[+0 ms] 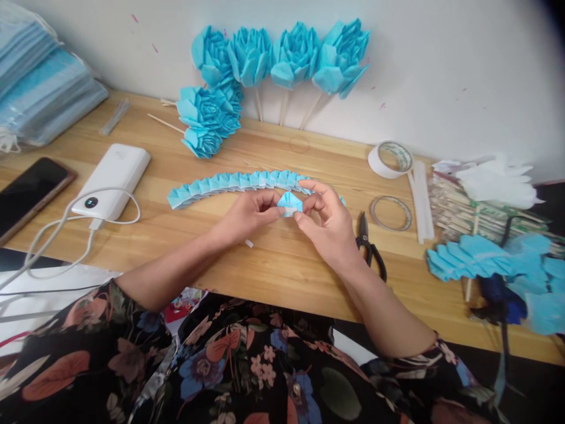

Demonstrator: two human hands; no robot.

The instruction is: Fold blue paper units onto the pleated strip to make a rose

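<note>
Left hand: our left hand [249,217] is closed, thumb and fingertips pinching the left edge of the small blue folded piece [290,203].
Right hand: our right hand [329,227] is closed too, clamped on the right edge of the same piece, fingers curled over its top.
Where the piece is: held between both hands just above the tabletop [273,271], right in front of the curved chain of folded blue pieces [229,184], near that chain's right end.
Step in hand: we judge that we are pressing or shaping a fold in the piece; its white underside shows along the lower edge.
What the next move calls for: a steady pinch from both sides so the crease does not spring open, and care not to knock the chain lying just behind our fingers.
Close by on the right: black scissors [369,247] lie just beside our right wrist; past them are a clear tape ring [391,213], a white tape roll [391,159] and some white strips [421,200].
Back wall: finished blue flowers on sticks [282,56] lean against it.
Left side: a white power bank [113,179] with its cable [57,229], and a dark phone [29,194].
Far right: a heap of more blue folded pieces [468,259].
</note>
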